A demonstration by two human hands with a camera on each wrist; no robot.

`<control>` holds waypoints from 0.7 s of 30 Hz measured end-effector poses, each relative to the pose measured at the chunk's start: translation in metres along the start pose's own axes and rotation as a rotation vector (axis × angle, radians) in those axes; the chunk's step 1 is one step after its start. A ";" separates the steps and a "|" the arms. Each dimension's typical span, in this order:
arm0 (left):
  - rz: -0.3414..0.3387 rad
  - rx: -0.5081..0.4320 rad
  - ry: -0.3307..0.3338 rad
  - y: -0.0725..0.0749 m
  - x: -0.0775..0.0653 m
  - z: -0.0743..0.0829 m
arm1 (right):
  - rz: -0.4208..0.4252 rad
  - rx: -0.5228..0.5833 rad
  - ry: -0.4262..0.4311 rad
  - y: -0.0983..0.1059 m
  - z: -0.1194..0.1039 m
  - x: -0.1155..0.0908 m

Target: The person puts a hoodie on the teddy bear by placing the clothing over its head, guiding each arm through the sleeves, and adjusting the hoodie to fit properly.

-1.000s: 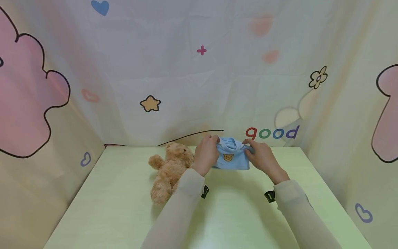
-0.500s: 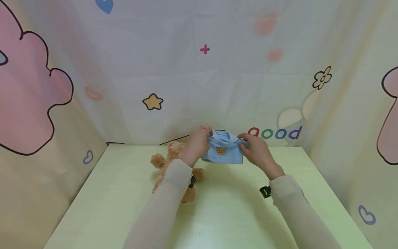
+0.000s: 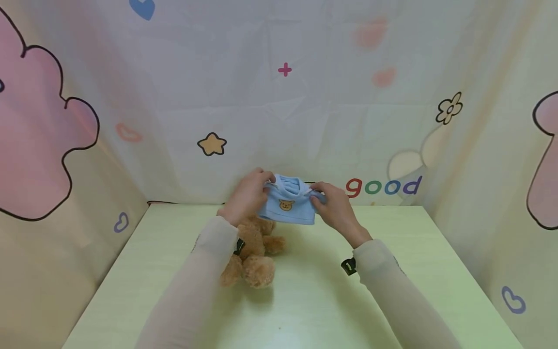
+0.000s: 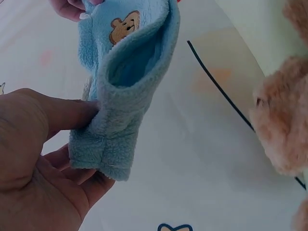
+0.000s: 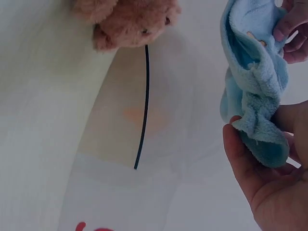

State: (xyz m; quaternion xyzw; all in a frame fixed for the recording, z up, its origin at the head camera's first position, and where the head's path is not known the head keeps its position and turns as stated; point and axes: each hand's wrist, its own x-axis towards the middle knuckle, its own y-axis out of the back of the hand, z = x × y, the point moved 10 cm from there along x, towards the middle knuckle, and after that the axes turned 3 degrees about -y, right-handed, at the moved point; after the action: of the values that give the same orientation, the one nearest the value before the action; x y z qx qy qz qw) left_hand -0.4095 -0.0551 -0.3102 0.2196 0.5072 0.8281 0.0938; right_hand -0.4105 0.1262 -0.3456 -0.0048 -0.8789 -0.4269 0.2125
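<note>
A small light-blue doll shirt (image 3: 293, 213) with a bear face on its front hangs in the air, stretched between both hands. My left hand (image 3: 249, 196) pinches the shirt by the sleeve and shoulder on its left side. At the other sleeve my right hand (image 3: 334, 206) grips the cloth between thumb and fingers. The shirt's bottom opening (image 4: 134, 62) gapes in the left wrist view. Below and behind the shirt, a brown teddy bear (image 3: 254, 242) lies on its back on the table. The left hand, forearm and shirt hide part of its head and one arm.
The pale green table (image 3: 305, 300) stretches out under both forearms. Behind it hangs a white printed curtain (image 3: 244, 97), with more cloth at both sides. A dark strap piece (image 3: 348, 266) sits at the right cuff, another (image 3: 239, 246) at the left.
Both hands have moved left and slightly up with the shirt held between them. It now hangs over the teddy bear's head area, while the bear stays in place.
</note>
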 end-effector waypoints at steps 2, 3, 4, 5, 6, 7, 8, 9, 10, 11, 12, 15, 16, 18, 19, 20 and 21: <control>0.014 0.016 -0.010 0.007 -0.002 -0.005 | 0.022 0.021 0.021 -0.006 -0.005 0.002; 0.017 0.021 -0.014 0.009 -0.004 -0.007 | 0.035 0.033 0.028 -0.009 -0.006 0.003; 0.020 0.028 -0.020 0.012 -0.005 -0.010 | 0.047 0.045 0.034 -0.011 -0.008 0.003; 0.023 0.035 -0.026 0.014 -0.006 -0.012 | 0.061 0.057 0.040 -0.014 -0.010 0.004; 0.024 0.045 -0.031 0.015 -0.007 -0.014 | 0.072 0.070 0.041 -0.017 -0.012 0.004; 0.026 0.051 -0.035 0.017 -0.009 -0.018 | 0.082 0.080 0.042 -0.021 -0.014 0.005; 0.028 0.054 -0.039 0.019 -0.010 -0.021 | 0.088 0.090 0.040 -0.025 -0.015 0.005; 0.027 0.060 -0.038 0.020 -0.012 -0.026 | 0.087 0.103 0.029 -0.030 -0.016 0.006; 0.029 0.063 -0.034 0.021 -0.014 -0.030 | 0.084 0.111 0.023 -0.036 -0.018 0.006; 0.030 0.063 -0.028 0.022 -0.016 -0.035 | 0.078 0.121 0.015 -0.041 -0.018 0.007; 0.028 0.064 -0.022 0.022 -0.018 -0.039 | 0.067 0.129 0.006 -0.048 -0.019 0.007; 0.023 0.052 0.003 0.020 -0.022 -0.053 | 0.040 0.147 -0.007 -0.066 -0.020 0.008; 0.018 0.044 0.012 0.018 -0.023 -0.058 | 0.032 0.154 -0.013 -0.071 -0.020 0.007; 0.005 0.038 0.022 0.014 -0.025 -0.065 | 0.023 0.164 -0.023 -0.081 -0.018 0.006; -0.001 0.037 0.030 0.012 -0.026 -0.069 | 0.018 0.167 -0.028 -0.086 -0.018 0.005; -0.006 0.034 0.040 0.010 -0.027 -0.073 | 0.013 0.175 -0.034 -0.090 -0.017 0.004; -0.014 0.037 0.046 0.008 -0.028 -0.077 | 0.005 0.180 -0.039 -0.095 -0.016 0.003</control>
State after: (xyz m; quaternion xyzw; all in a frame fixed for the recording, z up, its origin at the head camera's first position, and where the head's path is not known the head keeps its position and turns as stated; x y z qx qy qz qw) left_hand -0.4193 -0.1306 -0.3408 0.1988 0.5261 0.8226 0.0839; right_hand -0.4256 0.0529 -0.4064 0.0039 -0.9178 -0.3454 0.1958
